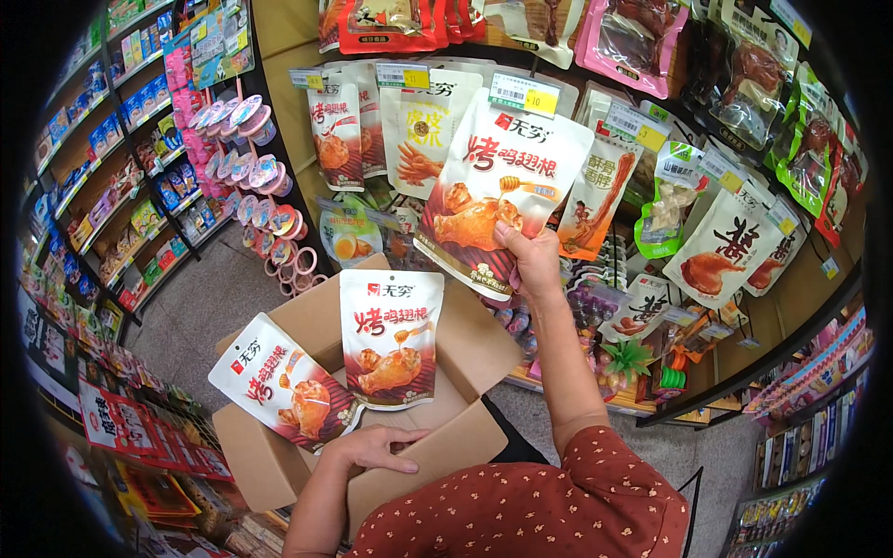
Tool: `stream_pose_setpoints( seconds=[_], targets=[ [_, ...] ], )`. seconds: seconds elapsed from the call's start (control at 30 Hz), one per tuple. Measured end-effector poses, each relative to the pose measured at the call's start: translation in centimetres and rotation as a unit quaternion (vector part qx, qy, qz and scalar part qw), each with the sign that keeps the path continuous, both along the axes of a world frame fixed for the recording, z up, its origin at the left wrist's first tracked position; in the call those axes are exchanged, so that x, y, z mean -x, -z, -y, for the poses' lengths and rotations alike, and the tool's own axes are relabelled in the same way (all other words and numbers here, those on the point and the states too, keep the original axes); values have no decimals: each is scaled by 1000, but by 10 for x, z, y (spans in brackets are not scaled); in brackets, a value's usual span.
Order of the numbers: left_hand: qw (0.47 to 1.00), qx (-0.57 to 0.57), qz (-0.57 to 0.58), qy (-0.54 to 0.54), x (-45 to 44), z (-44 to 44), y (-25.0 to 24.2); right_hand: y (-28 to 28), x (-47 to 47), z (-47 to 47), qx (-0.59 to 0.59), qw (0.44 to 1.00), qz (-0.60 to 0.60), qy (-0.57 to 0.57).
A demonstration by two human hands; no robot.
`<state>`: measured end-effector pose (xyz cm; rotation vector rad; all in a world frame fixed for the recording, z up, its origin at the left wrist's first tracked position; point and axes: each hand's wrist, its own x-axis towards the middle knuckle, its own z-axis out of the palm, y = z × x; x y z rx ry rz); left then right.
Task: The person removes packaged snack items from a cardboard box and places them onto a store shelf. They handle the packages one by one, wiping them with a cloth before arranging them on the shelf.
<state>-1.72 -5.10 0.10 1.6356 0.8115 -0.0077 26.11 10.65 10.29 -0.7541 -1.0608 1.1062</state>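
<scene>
My right hand [534, 261] grips a white and red snack pouch [481, 174] by its lower right edge, thumb on the front. The pouch, pictured with roasted chicken pieces, is raised against the hanging display, its top just under a price tag [523, 92]. Below, an open cardboard box [481, 321] is held close to my body. My left hand [380, 446] clasps its near wall, fingers inside and thumb outside. Two similar pouches stick up from the box: one upright pouch [391, 342] and one tilted pouch [286, 383] leaning left over the side.
Hooks around the raised pouch carry a yellow-lettered white pouch [425, 132], a narrow orange pouch [600, 188] and green-edged packs [670, 199]. Pink-lidded cups [251, 171] hang in strips at left. Shelves of packaged goods [132, 146] stand beyond the grey floor [181, 300].
</scene>
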Motion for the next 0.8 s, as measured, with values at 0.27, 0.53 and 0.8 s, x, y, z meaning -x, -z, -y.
stream_pose_setpoints(
  seconds=[0.27,0.53,0.8],
  targets=[
    [1000,3,-6,10,2,-2,3,-19,4,-7,-52,994,-82,-50],
    [1000,0,1,-1,2,0,0,-28,0,-19,-28,989,-126,-66],
    [1000,9,1,-6,3,-1,6,-29,1,-18,-26,990,-122,-65]
  ],
)
